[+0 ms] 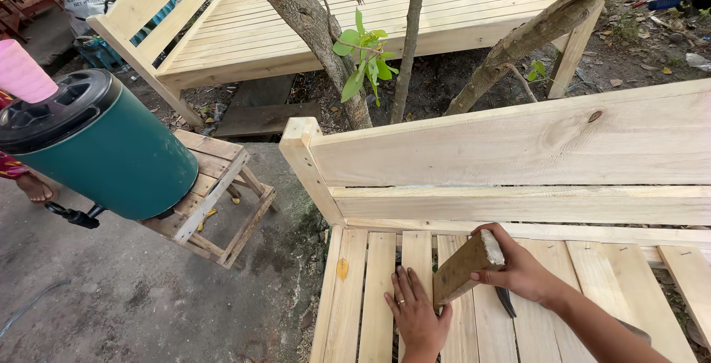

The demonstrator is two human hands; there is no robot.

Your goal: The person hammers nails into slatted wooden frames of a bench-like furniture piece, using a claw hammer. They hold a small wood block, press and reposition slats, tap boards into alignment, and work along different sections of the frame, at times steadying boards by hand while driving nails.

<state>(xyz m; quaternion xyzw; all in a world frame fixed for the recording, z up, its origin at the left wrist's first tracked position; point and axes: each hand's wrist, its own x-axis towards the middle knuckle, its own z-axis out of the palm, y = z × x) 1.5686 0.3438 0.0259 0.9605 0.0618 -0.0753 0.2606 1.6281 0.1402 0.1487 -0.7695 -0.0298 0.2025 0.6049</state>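
Right hand (518, 270) wrapped round the upper end of a short wood block (464, 268), fingers curled over its top; block tilted, lower end down on the slats (378, 289). Something dark and thin pokes out under that hand; I cannot tell what it is. Left hand (415, 312) lies flat, fingers spread narrow, palm down on the slats just beside the block's lower end, touching it or nearly so. A ring shows on one finger.

Slats run away from me, pale raw timber, gaps between them; one has a yellowish knot (342, 268) near the left edge. Behind the hands rises the backrest (533, 144), two broad planks set into a corner post (304, 155).

Beyond it: bare earth, forked tree trunks (311, 18) with a few green leaves (364, 59), and a second slatted frame (370, 7) past them.

Left, on concrete: a green drum (118, 152) with black lid sitting on a small wooden stool (215, 200); pink cup (22, 72) on top. Someone's foot (33, 185) at the far left edge.
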